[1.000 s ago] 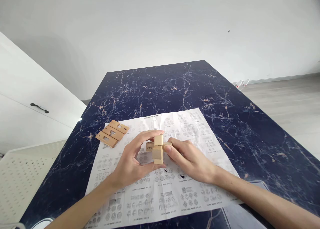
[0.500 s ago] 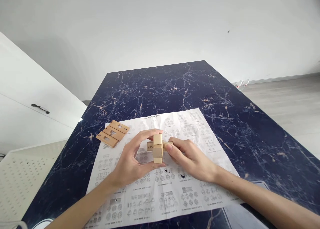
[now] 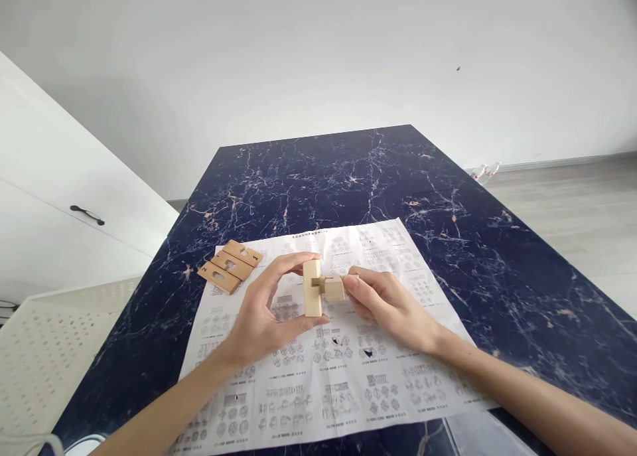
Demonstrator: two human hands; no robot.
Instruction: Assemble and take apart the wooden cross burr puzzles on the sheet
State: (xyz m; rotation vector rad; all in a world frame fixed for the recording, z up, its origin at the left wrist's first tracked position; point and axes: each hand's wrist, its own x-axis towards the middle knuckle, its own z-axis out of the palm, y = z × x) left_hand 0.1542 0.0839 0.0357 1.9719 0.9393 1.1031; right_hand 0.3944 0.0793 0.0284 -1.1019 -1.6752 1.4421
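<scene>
A notched pale wooden puzzle block (image 3: 312, 300) stands lengthwise between the thumb and fingertips of my left hand (image 3: 266, 310). My right hand (image 3: 385, 306) pinches a second wooden puzzle block (image 3: 334, 289) between thumb and index finger, just right of the first one. The two blocks meet or nearly meet at the first one's notch; whether they touch is hard to make out. Both hands are above a creased paper sheet (image 3: 279, 393) printed with rows of small block diagrams.
Several flat slotted wooden pieces marked with numbers (image 3: 231, 267) lie side by side at the sheet's upper left corner. The dark blue marbled table (image 3: 318, 177) extends to the wall. A white cabinet (image 3: 60, 177) and a perforated cream panel (image 3: 60, 350) stand on the left.
The block in my right hand has shifted right, out of the crossed position against the left-hand block. The left-hand block now shows its full length and notch.
</scene>
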